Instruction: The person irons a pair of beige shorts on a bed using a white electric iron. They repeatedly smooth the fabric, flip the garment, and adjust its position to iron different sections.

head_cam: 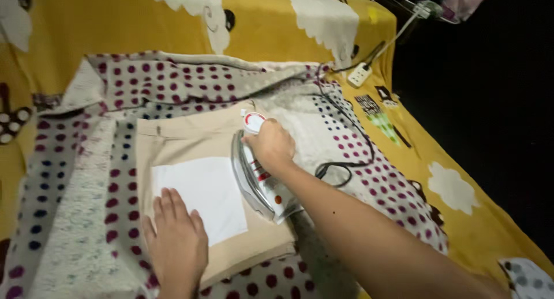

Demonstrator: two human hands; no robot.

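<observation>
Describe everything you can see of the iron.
The iron is white with red markings, a round red-and-white dial at its far end and a metal soleplate edge showing along its left side. It lies soleplate down on the tan garment, beside the white sheet, its point toward the person. The right hand grips its handle from above, hiding most of the top. A dark cord loops away over the dotted blanket toward a white power strip. The left hand does not touch it.
</observation>
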